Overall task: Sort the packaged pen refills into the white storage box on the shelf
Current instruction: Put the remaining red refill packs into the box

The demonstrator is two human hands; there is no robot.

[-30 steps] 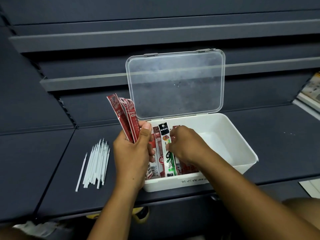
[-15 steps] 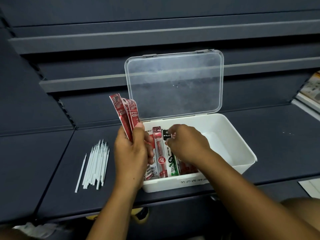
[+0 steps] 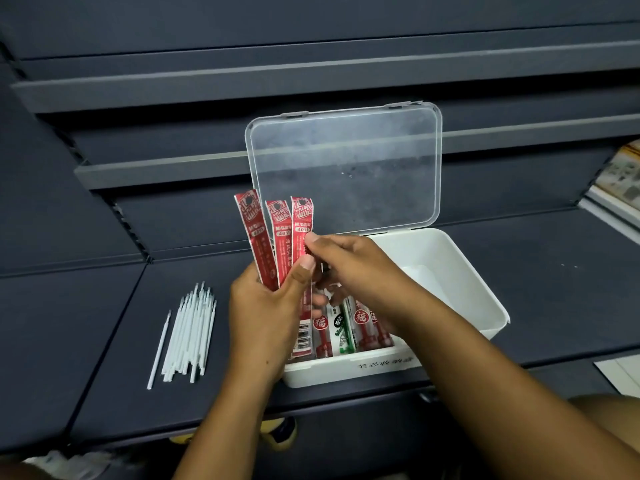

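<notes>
The white storage box (image 3: pixel 478 282) stands on the dark shelf with its clear lid (image 3: pixel 346 168) propped upright behind it. Several packaged refills (image 3: pixel 341 329) lie side by side in its left half, red ones and a green-and-white one. My left hand (image 3: pixel 266 317) is at the box's left front corner, holding a fan of three red refill packets (image 3: pixel 277 237) upright. My right hand (image 3: pixel 349 268) reaches across over the box and pinches the rightmost red packet (image 3: pixel 302 223) of the fan between thumb and fingers.
A bundle of bare white refill tubes (image 3: pixel 188 336) lies on the shelf left of the box. Grey shelf rails run across the back. A printed booklet (image 3: pixel 620 174) rests at the far right. The right half of the box holds no packets.
My right hand has let go of the green-and-white packet, which now lies in the box, and has risen to grip the rightmost red packet. The red packets are fanned wider.
</notes>
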